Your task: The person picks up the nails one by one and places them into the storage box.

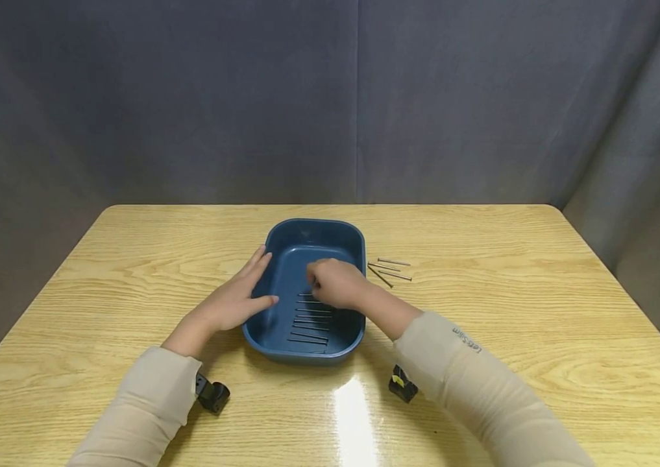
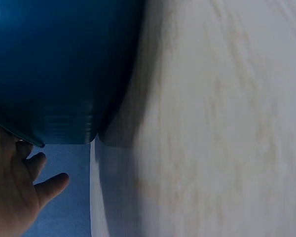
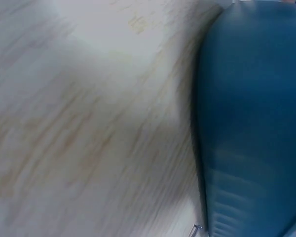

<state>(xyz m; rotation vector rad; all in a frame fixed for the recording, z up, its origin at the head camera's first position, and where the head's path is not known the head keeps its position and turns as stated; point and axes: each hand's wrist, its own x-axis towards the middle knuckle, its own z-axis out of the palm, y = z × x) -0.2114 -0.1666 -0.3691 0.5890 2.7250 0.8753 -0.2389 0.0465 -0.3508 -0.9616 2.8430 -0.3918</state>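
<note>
A deep blue plastic bin (image 1: 316,357) stands on the table. Several thin metal nails (image 1: 310,326) lie roughly parallel in a column on its floor. My left hand (image 1: 230,301) rests along the bin's left rim, fingers straight and spread, thumb pointing over the inside; the left wrist view shows this hand (image 2: 15,187) beside the rim. Inside the bin, my right hand (image 1: 338,283) has curled fingers pointing down at the far end of the column. They pinch the farthest nail (image 1: 304,295), whose other end is hidden under the hand.
Several loose nails (image 1: 394,261) lie on the wooden table (image 1: 511,279) just right of the bin. Black wrist cameras hang below both sleeves, the left camera (image 1: 213,395) near the bin's front left. A grey curtain (image 1: 236,104) stands behind the table.
</note>
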